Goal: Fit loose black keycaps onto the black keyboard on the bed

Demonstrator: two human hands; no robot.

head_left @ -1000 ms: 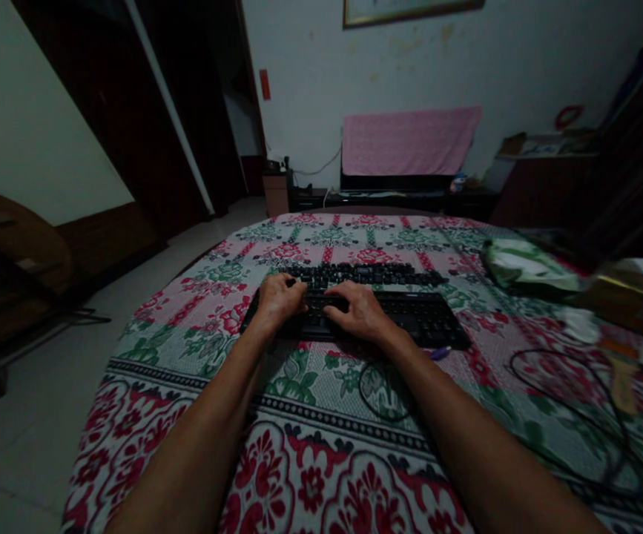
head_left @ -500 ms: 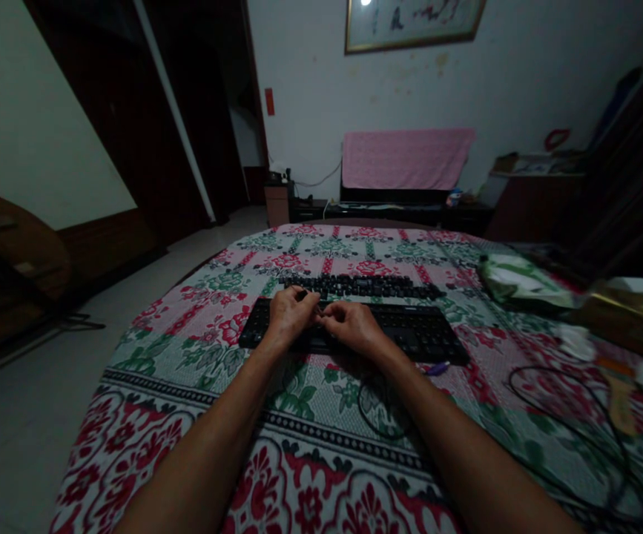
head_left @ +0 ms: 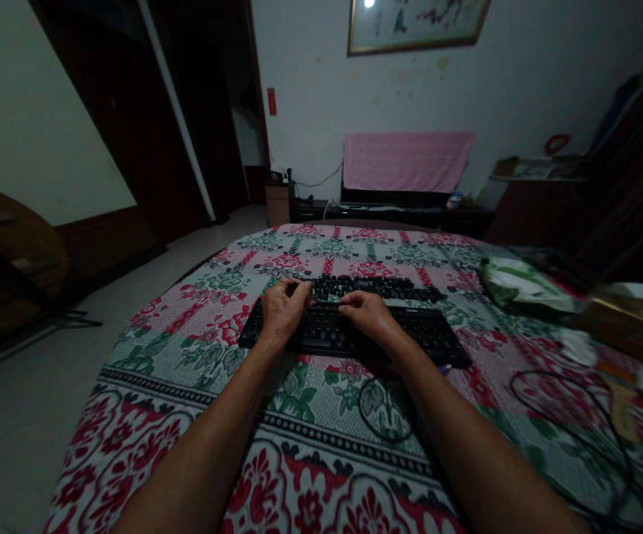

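Observation:
A black keyboard [head_left: 321, 334] lies on the flowered tablecloth in front of me, many of its key places looking bare of caps. Behind it, loose black keycaps [head_left: 377, 285] form a long band. My left hand [head_left: 283, 310] is over the keyboard's far left part, thumb and fingers closed in a pinch beside the keycaps. Over the middle of the keyboard's far edge, my right hand [head_left: 370, 313] also pinches, fingertips pointing left. Whatever either hand holds is too small and dark to make out. A small purple item [head_left: 444, 368] shows partly behind my right forearm.
A black cable [head_left: 571, 374] loops over the right side of the tablecloth [head_left: 321, 430]. Also on the right are a green and white packet [head_left: 524, 285], a golden box [head_left: 627, 319], crumpled white tissue [head_left: 577, 345] and a brush with a wooden handle [head_left: 621, 408].
My hands have moved apart from meeting over the keyboard. The left has shifted slightly left and toward the keycaps, the right slightly right and away from me.

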